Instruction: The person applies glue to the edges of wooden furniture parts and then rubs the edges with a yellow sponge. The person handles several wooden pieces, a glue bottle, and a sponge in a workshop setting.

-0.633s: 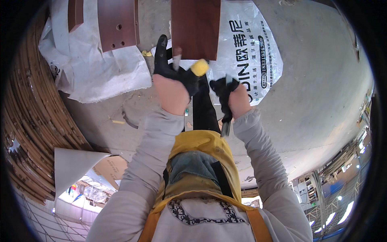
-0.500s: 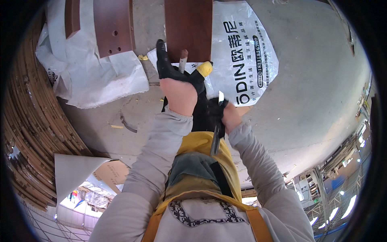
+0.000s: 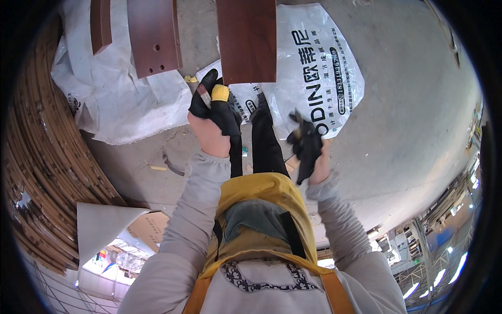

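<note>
My left hand (image 3: 213, 118), in a black glove with yellow wrapping round the thumb tip, pinches a short reddish-brown stick with a pale wrapper (image 3: 204, 96). Just beyond it is the near end of a dark red-brown board (image 3: 247, 44); hand and board are apart. To the right, my right hand (image 3: 307, 144), also black-gloved, hangs above the near edge of a printed white plastic sheet (image 3: 334, 68). Its fingers are blurred and partly curled, and whether they hold anything is unclear. Both hands are in front of my yellow apron (image 3: 261, 183).
At the far left, a brown board with drilled holes (image 3: 154, 39) and a narrower brown piece (image 3: 100, 26) lie on white plastic wrapping (image 3: 136, 110). Stacked cardboard (image 3: 63, 152) lines the left side. A dark curved strip (image 3: 172, 166) lies on the concrete floor (image 3: 397, 131).
My hands have moved apart, the left one left and nearer with the stick, the right one rightward. The knife with a bright blade, seen earlier in my right hand, no longer shows.
</note>
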### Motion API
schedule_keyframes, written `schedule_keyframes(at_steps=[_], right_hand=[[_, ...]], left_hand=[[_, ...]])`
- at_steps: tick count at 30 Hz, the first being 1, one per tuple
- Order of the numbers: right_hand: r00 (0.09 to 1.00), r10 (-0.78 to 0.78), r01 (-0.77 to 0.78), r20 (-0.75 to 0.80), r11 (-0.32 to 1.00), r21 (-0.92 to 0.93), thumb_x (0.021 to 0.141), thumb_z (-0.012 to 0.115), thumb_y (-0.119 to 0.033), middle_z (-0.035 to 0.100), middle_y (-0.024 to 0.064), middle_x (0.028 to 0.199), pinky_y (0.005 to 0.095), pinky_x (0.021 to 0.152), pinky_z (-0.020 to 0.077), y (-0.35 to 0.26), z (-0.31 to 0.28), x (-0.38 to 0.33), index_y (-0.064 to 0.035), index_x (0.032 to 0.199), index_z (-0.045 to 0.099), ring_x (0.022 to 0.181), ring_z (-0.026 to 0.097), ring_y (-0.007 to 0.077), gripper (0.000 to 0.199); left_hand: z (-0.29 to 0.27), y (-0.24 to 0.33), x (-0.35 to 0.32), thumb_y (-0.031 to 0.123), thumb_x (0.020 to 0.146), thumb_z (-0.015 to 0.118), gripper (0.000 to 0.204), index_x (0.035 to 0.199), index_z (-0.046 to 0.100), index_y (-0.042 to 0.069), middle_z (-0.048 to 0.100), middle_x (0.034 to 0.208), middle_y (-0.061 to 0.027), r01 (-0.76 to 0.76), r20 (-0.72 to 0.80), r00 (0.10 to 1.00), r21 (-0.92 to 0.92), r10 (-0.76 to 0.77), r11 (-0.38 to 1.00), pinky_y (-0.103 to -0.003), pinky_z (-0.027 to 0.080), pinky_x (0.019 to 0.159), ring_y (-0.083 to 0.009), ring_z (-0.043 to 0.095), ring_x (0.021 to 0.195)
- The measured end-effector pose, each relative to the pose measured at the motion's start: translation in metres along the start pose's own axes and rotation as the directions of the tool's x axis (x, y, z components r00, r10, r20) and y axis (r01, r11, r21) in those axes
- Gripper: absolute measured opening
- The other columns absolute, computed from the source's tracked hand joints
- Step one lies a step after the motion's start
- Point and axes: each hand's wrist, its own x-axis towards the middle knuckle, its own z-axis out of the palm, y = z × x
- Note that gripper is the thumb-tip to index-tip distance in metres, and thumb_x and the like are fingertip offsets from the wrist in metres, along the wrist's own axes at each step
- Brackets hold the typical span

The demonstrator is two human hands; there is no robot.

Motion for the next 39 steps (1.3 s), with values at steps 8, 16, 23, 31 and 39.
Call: schedule_keyframes(at_steps=[8,16,23,31,39], right_hand=[[0.685,-0.312,0.571,0.658,-0.331,-0.752,0.063,0.063,0.000,0.056,0.0160,0.066,0.0440,0.064,0.0429,-0.083,0.073,0.066,-0.0010,0.074,0.061,0.067,0.054,0.0355,0.011],[0.632,-0.247,0.585,0.734,-0.470,-0.662,0.069,0.069,-0.004,0.064,0.0201,0.084,0.0436,0.063,0.0433,-0.087,0.087,0.067,0.0016,0.087,0.068,0.071,0.057,0.0381,0.019],[0.633,-0.258,0.558,0.730,-0.501,-0.661,0.060,0.067,-0.003,0.054,0.0150,0.058,0.0436,0.062,0.0420,-0.089,0.090,0.066,-0.0013,0.059,0.060,0.063,0.054,0.0336,0.007],[0.653,-0.240,0.537,0.718,-0.522,-0.663,0.058,0.066,-0.005,0.051,0.0126,0.057,0.0417,0.065,0.0420,-0.091,0.092,0.064,-0.0038,0.056,0.057,0.064,0.053,0.0324,0.009],[0.665,-0.222,0.524,0.714,-0.543,-0.656,0.059,0.066,-0.007,0.054,0.0128,0.060,0.0415,0.067,0.0429,-0.095,0.095,0.067,-0.0049,0.058,0.059,0.068,0.055,0.0324,0.007]], left_hand=[[-0.003,-0.001,0.004,0.013,0.089,0.051,0.014,0.091,0.059,0.002,0.049,0.060,0.0014,0.054,0.059,0.997,-0.065,-0.051,0.996,-0.021,0.029,0.039,-0.0057,0.040,0.044],[-0.009,-0.007,0.010,0.016,0.088,0.051,0.014,0.087,0.058,0.004,0.048,0.060,0.0022,-0.046,0.112,0.993,0.094,0.035,0.995,-0.021,0.030,0.041,-0.0067,0.042,0.045],[-0.005,-0.003,0.009,0.013,0.088,0.054,0.015,0.099,0.059,0.004,0.047,0.061,0.0029,0.172,0.112,0.981,-0.099,-0.161,0.980,-0.021,0.031,0.043,-0.0066,0.042,0.048],[-0.004,-0.002,0.011,0.008,0.087,0.054,0.019,0.105,0.057,0.006,0.048,0.063,0.0025,0.177,0.143,0.977,-0.137,-0.157,0.975,-0.022,0.031,0.042,-0.0072,0.042,0.048],[-0.002,-0.002,0.010,0.012,0.089,0.059,0.026,0.114,0.062,0.004,0.052,0.067,0.0039,0.176,0.116,0.980,-0.146,-0.160,0.973,-0.020,0.033,0.045,-0.0052,0.045,0.051]])
